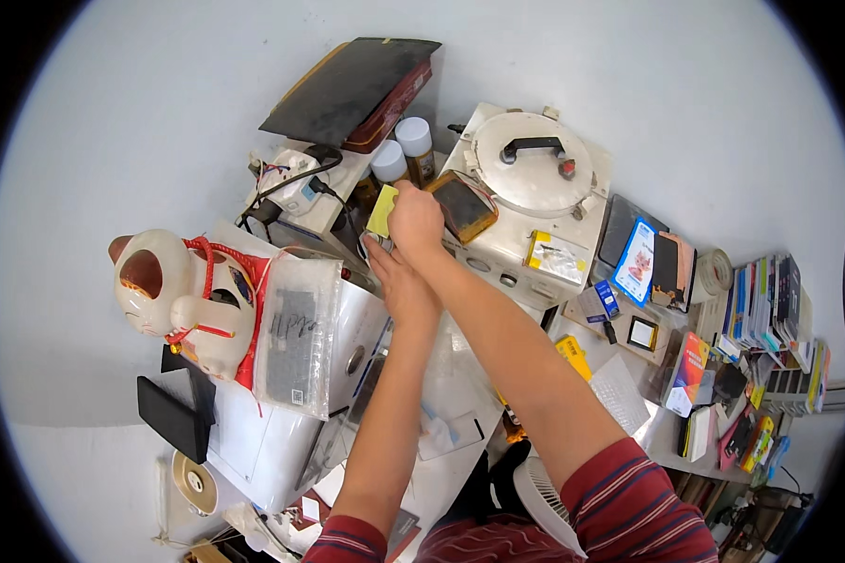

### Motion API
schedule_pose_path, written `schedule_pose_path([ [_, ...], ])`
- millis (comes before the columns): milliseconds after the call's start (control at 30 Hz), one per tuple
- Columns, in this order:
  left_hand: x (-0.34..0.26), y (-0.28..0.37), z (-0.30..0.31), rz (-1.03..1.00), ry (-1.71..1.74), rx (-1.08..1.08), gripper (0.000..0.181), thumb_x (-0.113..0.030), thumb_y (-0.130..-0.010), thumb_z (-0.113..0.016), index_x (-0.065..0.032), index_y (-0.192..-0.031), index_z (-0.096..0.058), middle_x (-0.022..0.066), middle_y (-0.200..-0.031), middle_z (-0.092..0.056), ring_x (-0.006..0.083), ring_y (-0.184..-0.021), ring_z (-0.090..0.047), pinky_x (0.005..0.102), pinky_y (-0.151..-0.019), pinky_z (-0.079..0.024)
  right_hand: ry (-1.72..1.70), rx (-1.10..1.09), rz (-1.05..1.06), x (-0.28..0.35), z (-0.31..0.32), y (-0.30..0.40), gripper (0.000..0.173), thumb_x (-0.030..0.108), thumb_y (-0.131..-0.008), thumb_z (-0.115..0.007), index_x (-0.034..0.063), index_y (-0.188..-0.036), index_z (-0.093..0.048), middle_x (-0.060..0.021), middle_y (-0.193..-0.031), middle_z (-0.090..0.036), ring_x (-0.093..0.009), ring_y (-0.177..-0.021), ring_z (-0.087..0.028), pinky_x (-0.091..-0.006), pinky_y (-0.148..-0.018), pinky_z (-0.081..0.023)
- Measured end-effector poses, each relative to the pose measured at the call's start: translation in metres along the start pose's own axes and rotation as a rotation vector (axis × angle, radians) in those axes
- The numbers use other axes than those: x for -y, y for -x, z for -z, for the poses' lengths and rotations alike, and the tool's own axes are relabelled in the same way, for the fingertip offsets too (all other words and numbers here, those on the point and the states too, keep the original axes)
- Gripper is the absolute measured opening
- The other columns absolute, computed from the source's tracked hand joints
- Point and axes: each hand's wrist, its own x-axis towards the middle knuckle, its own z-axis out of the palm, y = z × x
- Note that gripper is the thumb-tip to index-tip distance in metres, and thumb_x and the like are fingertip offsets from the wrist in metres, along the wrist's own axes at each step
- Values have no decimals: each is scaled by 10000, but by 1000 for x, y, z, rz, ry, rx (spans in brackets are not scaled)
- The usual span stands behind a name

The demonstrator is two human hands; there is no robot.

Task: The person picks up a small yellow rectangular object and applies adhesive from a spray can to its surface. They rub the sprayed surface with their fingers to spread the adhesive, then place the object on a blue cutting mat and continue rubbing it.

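Both arms reach away from me into the gap between two white machines. My right hand [417, 219] grips a flat yellow-green piece [382, 210], perhaps a pad or card; its material is unclear. Just below it, the fingertips of my left hand [400, 281] are at a small whitish round object [378, 241], mostly hidden, and whether they grip it I cannot tell. The wrists nearly overlap. Spray cans with white caps [389, 162] stand just beyond the hands. A dark, amber-edged panel [462, 206] leans by my right hand.
On the right is a white machine with a round, black-handled lid [533, 163]. A lucky cat figurine [183, 306] and a bubble-wrap pouch [298, 338] rest on the left machine [264, 450]. Cables hang from a white power adapter [299, 181]. Boxed goods [757, 302] crowd the right side.
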Motion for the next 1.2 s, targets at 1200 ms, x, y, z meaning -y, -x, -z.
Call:
schedule_pose_path([
  [1200,19,-9,-16,-95,-231,-87,611,-270,-862,-715,107,-1299,-517,402,-1507,-230,517,-1368,-331,495,-1100,-377,52,-22,114,-7,-3,-2,140,51,-836,-578,-16,-836,-701,-236,-817,-709,-390,-785,-720,-465,-688,-590],
])
